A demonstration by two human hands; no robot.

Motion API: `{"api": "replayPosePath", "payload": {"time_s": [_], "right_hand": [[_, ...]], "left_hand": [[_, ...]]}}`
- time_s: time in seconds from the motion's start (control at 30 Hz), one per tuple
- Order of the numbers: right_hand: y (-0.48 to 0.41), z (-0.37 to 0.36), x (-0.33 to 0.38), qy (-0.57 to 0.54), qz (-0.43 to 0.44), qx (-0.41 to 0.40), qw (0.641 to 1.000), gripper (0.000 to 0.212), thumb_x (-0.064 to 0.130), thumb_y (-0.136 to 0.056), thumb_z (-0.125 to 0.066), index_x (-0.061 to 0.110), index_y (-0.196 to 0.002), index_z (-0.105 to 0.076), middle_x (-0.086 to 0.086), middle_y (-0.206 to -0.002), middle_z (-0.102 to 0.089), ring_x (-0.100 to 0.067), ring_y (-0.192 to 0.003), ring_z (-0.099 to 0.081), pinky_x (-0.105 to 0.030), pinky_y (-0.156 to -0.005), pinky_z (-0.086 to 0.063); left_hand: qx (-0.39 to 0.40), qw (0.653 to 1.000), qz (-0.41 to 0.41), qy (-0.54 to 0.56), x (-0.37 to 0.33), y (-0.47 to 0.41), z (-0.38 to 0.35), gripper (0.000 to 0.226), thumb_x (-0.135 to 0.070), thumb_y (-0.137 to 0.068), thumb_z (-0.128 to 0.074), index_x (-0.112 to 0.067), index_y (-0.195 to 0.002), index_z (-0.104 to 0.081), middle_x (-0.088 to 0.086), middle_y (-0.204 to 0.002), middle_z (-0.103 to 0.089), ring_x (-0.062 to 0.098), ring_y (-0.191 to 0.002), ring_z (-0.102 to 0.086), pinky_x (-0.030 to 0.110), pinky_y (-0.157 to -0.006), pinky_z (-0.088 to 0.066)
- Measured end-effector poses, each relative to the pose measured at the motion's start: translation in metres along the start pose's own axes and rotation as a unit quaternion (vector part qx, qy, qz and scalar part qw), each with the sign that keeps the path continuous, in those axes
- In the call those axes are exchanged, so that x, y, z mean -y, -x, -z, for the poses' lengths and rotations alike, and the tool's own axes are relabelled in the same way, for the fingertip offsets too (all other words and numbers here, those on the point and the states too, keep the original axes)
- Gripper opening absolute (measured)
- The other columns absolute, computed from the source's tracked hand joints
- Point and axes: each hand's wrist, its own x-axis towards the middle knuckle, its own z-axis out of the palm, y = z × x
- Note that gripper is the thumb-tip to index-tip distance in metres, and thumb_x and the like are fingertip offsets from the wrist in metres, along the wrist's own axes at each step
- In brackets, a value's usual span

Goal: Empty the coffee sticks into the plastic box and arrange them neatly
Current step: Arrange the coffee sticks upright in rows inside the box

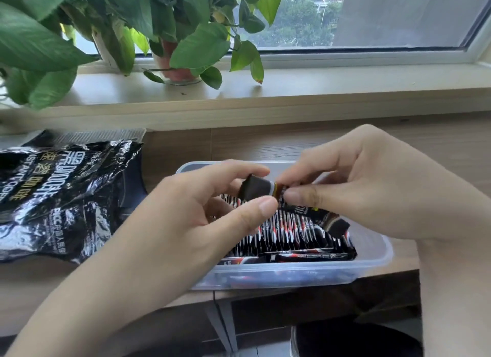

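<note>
Surface: light wood-grain desk [438, 149], butted against a pale window sill [292, 91]; the window [398, 16] behind shows trees and buildings. Leafy green plants [132, 24] sit on the sill's left half, one in a clear pot [175, 69].

Plastic box [377, 253]: translucent, rectangular with rounded corners, at the desk's near edge and overhanging it slightly. Inside, coffee sticks [287, 231] stand on edge in a tight row: thin, glossy black sachets with red and white print. A few lie flat along the near wall.

Left hand [186, 210] pinches one end of a single held stick [256, 190] between thumb and index finger. Right hand [372, 186] pinches the same stick further along, thumb on top. The stick is above the box, its free end angled down toward the row.

Crumpled shiny black coffee bag [61, 194] lies at the desk's left edge, on top of a ribbed clear lid [106, 134]
</note>
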Motion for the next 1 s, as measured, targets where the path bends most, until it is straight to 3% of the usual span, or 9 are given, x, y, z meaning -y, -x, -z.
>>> {"api": "replayPosePath", "payload": {"time_s": [0.07,0.17,0.27,0.37,0.43,0.53,0.67,0.87,1.0], "right_hand": [[-0.008,-0.007,0.001,-0.009,0.024,-0.008,1.0,0.017,0.018,-0.082,-0.079,0.03,-0.093,-0.081,0.0,-0.081,-0.078,-0.019,-0.078,-0.073,-0.048,-0.077,-0.059],[-0.02,-0.014,0.0,-0.046,0.036,-0.034,0.998,0.02,0.009,-0.076,-0.083,0.022,-0.092,-0.08,0.003,-0.079,-0.078,-0.013,-0.075,-0.073,-0.039,-0.076,-0.062],[-0.026,-0.013,-0.002,-0.098,0.029,-0.025,0.994,0.028,0.008,-0.069,-0.086,0.018,-0.094,-0.078,0.002,-0.082,-0.078,-0.01,-0.075,-0.074,-0.022,-0.074,-0.06],[-0.03,-0.001,-0.012,-0.1,0.013,-0.006,0.995,0.029,0.018,-0.066,-0.085,0.022,-0.094,-0.079,0.002,-0.084,-0.079,-0.013,-0.079,-0.075,-0.023,-0.077,-0.058],[-0.03,0.008,-0.019,-0.077,0.006,-0.046,0.996,0.027,0.025,-0.063,-0.085,0.026,-0.089,-0.081,0.004,-0.08,-0.079,-0.01,-0.073,-0.073,-0.019,-0.073,-0.057],[-0.028,0.021,-0.025,-0.069,0.015,-0.144,0.987,0.02,0.033,-0.066,-0.08,0.031,-0.086,-0.078,0.01,-0.074,-0.077,-0.003,-0.056,-0.063,-0.011,-0.054,-0.049],[-0.024,0.022,-0.026,-0.129,0.007,-0.168,0.977,0.022,0.044,-0.076,-0.066,0.033,-0.094,-0.073,0.013,-0.073,-0.071,-0.003,-0.053,-0.064,-0.01,-0.05,-0.051],[-0.018,-0.016,-0.017,-0.149,-0.023,-0.217,0.965,0.005,0.019,-0.082,-0.07,0.014,-0.082,-0.072,-0.004,-0.07,-0.073,-0.019,-0.054,-0.074,-0.023,-0.053,-0.06],[-0.016,-0.023,-0.018,-0.066,-0.045,-0.254,0.964,0.01,0.015,-0.09,-0.072,0.02,-0.082,-0.072,-0.001,-0.074,-0.075,-0.02,-0.059,-0.075,-0.04,-0.056,-0.063]], "left_hand": [[-0.041,0.996,0.005,0.075,-0.006,-0.007,-0.003,0.018,-0.036,-0.085,-0.076,-0.027,-0.101,-0.078,0.007,-0.082,-0.078,0.021,-0.066,-0.078,0.037,-0.064,-0.065],[-0.104,0.986,0.005,0.129,-0.002,-0.017,0.0,0.013,-0.013,-0.077,-0.072,-0.013,-0.087,-0.08,0.01,-0.072,-0.078,0.026,-0.062,-0.077,0.033,-0.06,-0.064],[-0.115,0.984,0.012,0.135,0.006,-0.023,0.009,0.012,-0.015,-0.073,-0.074,-0.015,-0.083,-0.08,0.01,-0.07,-0.077,0.024,-0.059,-0.076,0.026,-0.057,-0.062],[-0.131,0.984,0.024,0.121,0.015,-0.026,0.019,0.016,-0.023,-0.071,-0.072,-0.017,-0.085,-0.077,0.011,-0.07,-0.076,0.021,-0.057,-0.076,0.02,-0.054,-0.059],[-0.148,0.983,0.031,0.102,0.02,-0.027,0.023,0.015,-0.023,-0.073,-0.07,-0.016,-0.086,-0.075,0.01,-0.071,-0.076,0.018,-0.055,-0.075,0.018,-0.052,-0.058],[-0.166,0.98,0.049,0.103,0.026,-0.03,0.023,0.013,-0.022,-0.074,-0.069,-0.018,-0.085,-0.074,0.008,-0.069,-0.076,0.016,-0.057,-0.075,0.016,-0.054,-0.058],[-0.139,0.978,0.056,0.145,0.029,-0.034,0.017,0.01,-0.018,-0.073,-0.068,-0.018,-0.08,-0.074,0.01,-0.073,-0.078,0.022,-0.066,-0.078,0.021,-0.06,-0.061],[-0.111,0.961,0.094,0.237,0.017,-0.035,0.008,0.018,-0.01,-0.086,-0.058,-0.011,-0.079,-0.074,0.014,-0.073,-0.077,0.031,-0.064,-0.077,0.027,-0.053,-0.061],[-0.102,0.925,0.136,0.341,0.014,-0.037,0.014,0.027,-0.019,-0.085,-0.058,-0.003,-0.074,-0.076,0.023,-0.076,-0.076,0.041,-0.067,-0.076,0.032,-0.053,-0.061]]}}
